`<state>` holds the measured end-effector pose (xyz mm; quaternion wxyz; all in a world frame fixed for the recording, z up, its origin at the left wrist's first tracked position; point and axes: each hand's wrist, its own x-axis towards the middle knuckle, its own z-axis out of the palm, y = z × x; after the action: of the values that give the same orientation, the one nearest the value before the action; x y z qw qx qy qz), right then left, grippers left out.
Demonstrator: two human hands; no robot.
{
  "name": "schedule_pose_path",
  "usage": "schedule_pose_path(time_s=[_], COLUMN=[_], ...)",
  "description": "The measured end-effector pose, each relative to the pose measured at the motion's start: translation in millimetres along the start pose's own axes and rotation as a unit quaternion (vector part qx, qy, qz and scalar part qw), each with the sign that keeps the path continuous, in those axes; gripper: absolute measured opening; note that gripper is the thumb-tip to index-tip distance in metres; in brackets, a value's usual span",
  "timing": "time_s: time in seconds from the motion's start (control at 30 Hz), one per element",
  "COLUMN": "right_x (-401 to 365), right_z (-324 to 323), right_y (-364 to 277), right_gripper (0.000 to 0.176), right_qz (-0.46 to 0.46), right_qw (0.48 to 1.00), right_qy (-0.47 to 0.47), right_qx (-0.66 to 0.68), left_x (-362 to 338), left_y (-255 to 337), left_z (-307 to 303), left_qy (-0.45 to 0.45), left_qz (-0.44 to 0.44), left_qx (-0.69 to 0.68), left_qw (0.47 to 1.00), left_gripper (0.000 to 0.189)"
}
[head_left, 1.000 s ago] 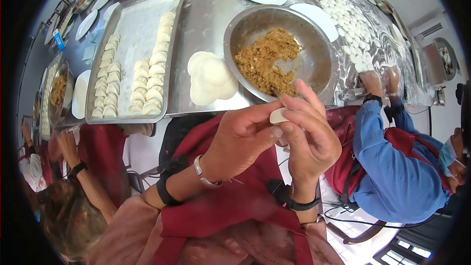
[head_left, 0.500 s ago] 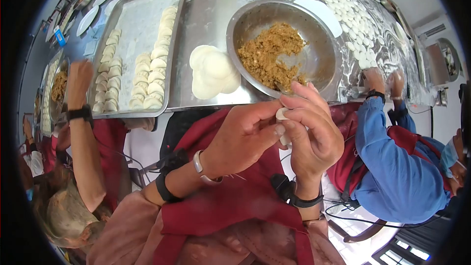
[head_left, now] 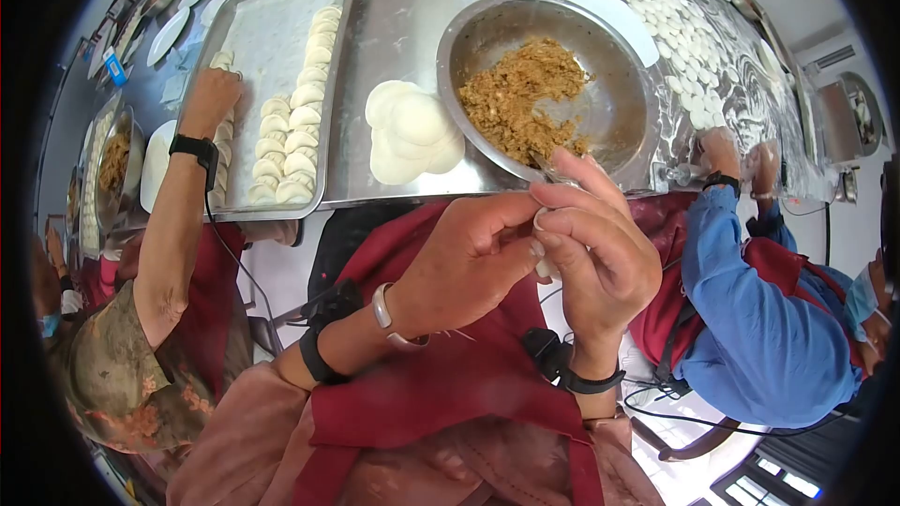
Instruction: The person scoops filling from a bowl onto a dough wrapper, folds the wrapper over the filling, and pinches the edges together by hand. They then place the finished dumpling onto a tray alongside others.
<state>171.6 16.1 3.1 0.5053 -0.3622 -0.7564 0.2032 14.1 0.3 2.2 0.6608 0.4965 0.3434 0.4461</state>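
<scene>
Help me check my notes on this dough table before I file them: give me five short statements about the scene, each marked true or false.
1. The left hand and right hand pinch a small piece of dough. True.
2. Overlapping dough wrappers lie between the tray and the metal bowl. True.
3. The metal bowl holds folded dumplings. False: it holds a brown filling.
4. The wearer's silver bracelet is on the right wrist. False: the silver bracelet is on the left.
5. Another person's hand is over the tray. True.

Left hand (head_left: 473, 258), right hand (head_left: 605, 272), pinching together
</scene>
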Motion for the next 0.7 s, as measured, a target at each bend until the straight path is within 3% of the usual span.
schedule_pose_path(time_s=[0.1, 0.33, 0.4, 0.5, 0.53, 0.6, 0.67, 0.7], right_x=[2, 0, 4, 3, 0, -7, -8, -6], right_z=[4, 9, 19, 22, 21, 16, 10, 9], right_y=[-4, 1, -15, -17, -12, 2, 4, 3], right_gripper=[0.022, 0.027, 0.024, 0.028, 0.028, 0.037, 0.038, 0.039], right_qz=[0.046, 0.007, 0.118, 0.123, 0.123, 0.034, 0.033, 0.033], right_qw=[0.997, 0.997, 0.980, 0.977, 0.977, 0.994, 0.998, 0.999], right_qy=[0.029, -0.006, 0.100, 0.122, 0.123, 0.040, 0.025, 0.008], right_qx=[0.059, 0.072, 0.125, 0.123, 0.123, 0.092, 0.048, 0.004], left_x=[1, 2, 3, 1, -1, -3, -5, -4], left_y=[1, -7, -4, -2, -1, 0, 1, 3], left_z=[0, 6, 8, 5, 3, 5, 12, 7], left_qy=[-0.005, 0.031, 0.058, 0.055, 0.058, 0.060, 0.056, 0.056], left_qz=[0.001, 0.045, 0.057, 0.054, 0.047, 0.040, 0.056, 0.057], left_qx=[0.006, -0.045, -0.070, -0.062, -0.011, 0.040, -0.119, -0.119], left_qw=[1.000, 0.997, 0.994, 0.995, 0.997, 0.997, 0.990, 0.990], left_gripper=[0.014, 0.021, 0.025, 0.032, 0.033, 0.034, 0.039, 0.039])
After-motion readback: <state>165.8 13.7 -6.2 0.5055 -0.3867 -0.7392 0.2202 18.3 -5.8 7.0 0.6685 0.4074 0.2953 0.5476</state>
